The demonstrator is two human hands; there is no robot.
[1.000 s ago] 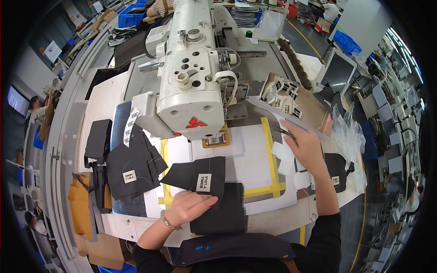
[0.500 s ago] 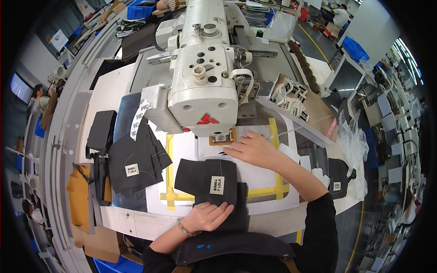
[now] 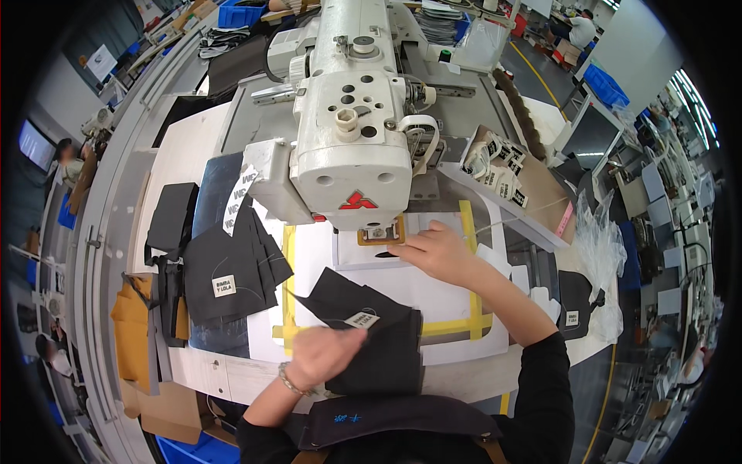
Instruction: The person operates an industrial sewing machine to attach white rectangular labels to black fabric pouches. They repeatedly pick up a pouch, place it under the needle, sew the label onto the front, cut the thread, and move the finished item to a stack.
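Observation:
My left hand (image 3: 323,357), smeared by motion, is closed on a dark grey fabric panel (image 3: 344,291) with a pale printed label (image 3: 362,319) on it. The panel is tilted, and more dark fabric (image 3: 379,363) lies beneath it near the table's front edge. My right hand (image 3: 442,254) has its fingers stretched out leftward, the tips beside the small framed clamp (image 3: 381,232) under the white sewing machine's head (image 3: 352,174). A small dark object (image 3: 384,254) shows by those fingertips; I cannot tell its kind or whether it is held.
To the left lie stacked dark labelled panels (image 3: 224,271) and a black fabric stack (image 3: 171,216). A box of loose labels (image 3: 502,182) sits at right, near crumpled clear plastic (image 3: 599,263). Yellow tape (image 3: 473,294) borders the white work sheet.
My left hand has moved left and slightly up, turning the labelled panel askew over the fabric beneath. My right hand has shifted slightly right.

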